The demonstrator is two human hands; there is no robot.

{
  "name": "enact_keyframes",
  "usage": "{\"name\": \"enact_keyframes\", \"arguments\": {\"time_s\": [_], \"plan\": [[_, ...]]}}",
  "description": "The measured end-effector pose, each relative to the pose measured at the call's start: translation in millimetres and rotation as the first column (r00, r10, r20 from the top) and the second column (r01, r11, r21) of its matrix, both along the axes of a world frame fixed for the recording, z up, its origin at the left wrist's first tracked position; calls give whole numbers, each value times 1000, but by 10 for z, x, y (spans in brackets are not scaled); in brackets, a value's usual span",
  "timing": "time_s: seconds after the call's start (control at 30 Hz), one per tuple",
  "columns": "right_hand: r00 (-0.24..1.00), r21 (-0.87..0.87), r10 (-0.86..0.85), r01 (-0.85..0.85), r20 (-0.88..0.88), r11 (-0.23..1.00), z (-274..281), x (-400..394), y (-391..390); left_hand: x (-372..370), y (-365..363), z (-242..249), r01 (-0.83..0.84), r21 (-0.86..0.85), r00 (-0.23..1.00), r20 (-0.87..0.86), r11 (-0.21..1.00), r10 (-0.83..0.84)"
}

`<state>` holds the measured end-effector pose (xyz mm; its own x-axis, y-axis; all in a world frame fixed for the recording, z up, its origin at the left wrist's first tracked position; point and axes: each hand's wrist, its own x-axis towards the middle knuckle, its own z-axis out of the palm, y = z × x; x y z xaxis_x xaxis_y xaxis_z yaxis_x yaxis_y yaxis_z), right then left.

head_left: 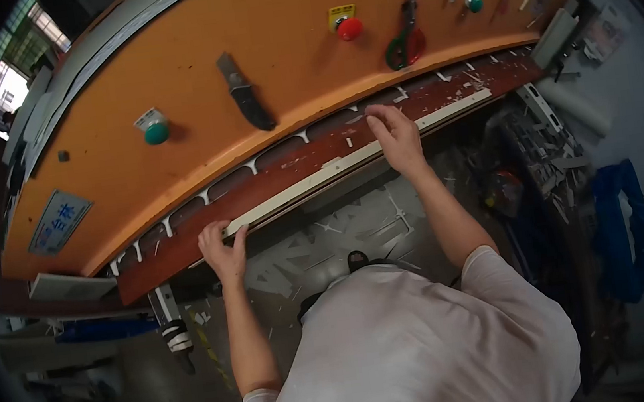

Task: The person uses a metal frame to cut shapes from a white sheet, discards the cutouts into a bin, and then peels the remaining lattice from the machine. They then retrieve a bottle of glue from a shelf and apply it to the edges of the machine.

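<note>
I log the pale strip (282, 199) along the worktop's (170, 260) near edge, left hand (224, 253) at its left end, right hand (399, 139) near its middle, either grip's closure unclear, and judge even, light support keeps it straight.

A long, straight cream strip (319, 176) lies along the red-brown board (275, 178).

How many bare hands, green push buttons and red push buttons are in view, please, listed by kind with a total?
Bare hands: 2 (left hand, right hand)
Green push buttons: 2 (left one, right one)
Red push button: 1
Total: 5
</note>
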<state>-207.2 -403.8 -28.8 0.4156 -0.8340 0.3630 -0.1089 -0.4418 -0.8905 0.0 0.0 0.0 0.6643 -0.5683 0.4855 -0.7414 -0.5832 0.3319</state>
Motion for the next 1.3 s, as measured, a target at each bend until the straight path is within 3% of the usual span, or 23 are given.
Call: {"name": "enact_keyframes", "arguments": {"time_s": [0.07, 0.1, 0.13, 0.2, 0.27, 0.37, 0.43, 0.47, 0.53, 0.6, 0.63, 0.67, 0.73, 0.8, 0.87, 1.0, 1.13, 1.3], "plan": [[987, -69, -161, 160, -8, 985, 155, -183, -312, 86, -127, -62, 42, -23, 999, -25, 999, -42], [948, -342, -313, 277, -52, 898, 576, -576, -1615, -253, -1148, -557, 21, -200, 997, -67, 980, -35], [890, -432, -451, 384, -60, 816, 650, -626, -1970, -221, -1168, -549, 31, -213, 998, -39, 977, -40], [824, -498, -563, 463, -64, 733, 976, -663, -2428, -138, -1228, -522, 33, -226, 998, -41, 974, -43], [787, -619, -616, 468, -33, 630, 1159, -680, -2915, -129, -1220, -527, 30, -230, 998, -45, 973, -42], [760, -553, -574, 350, -304, 756, 1477, -666, -2977, -89, -1229, -480, 35, -221, 999, -15, 975, -39], [834, -569, -533, 371, -145, 734, 1141, -800, -3148, -122, -1215, -342, 17, -222, 1000, -10, 975, -20], [890, -435, -446, 367, -91, 822, 1026, -820, -2962, -110, -1206, -295, 12, -216, 1000, -5, 976, -14], [897, -228, -410, 370, -165, 901, 819, -741, -2424, -114, -1167, -246, 2, -204, 998, -61, 979, -15], [989, -242, -140, 123, -53, 963, 465, -520, -1841, -87, -1198, -285, 8, -210, 999, -50, 978, -19], [995, -206, -1, -20, -99, 978, 360, -386, -1495, -85, -1200, -278, -10, -206, 998, -66, 978, -3], [982, -162, 128, -150, -139, 975, 303, -268, -1133, -77, -1190, -259, -16, -199, 997, -82, 980, -1], [923, -249, 326, -372, -206, 894, 371, -52, -684, -74, -1251, -326, -26, -195, 997, -81, 980, 10], [887, -158, 432, -456, -165, 876, 233, 145, -433, -75, -1267, -341, -22, -185, 997, -76, 982, 8], [883, -384, 313, -440, -350, 812, 107, 218, -295, -101, -1253, -283, -31, -164, 990, -140, 986, 8], [907, -234, 323, -387, -269, 892, 18, 154, -231, -181, -1201, -229, -29, -119, 980, -200, 992, 5], [922, -237, 268, -337, -280, 911, 24, 19, -99, -327, -1082, -165, -10, -55, 959, -283, 998, -6], [940, -239, 192, -263, -283, 935, 45, -282, 253, -634, -663, -61, 140, -65, 956, -252, 988, -152]]}}
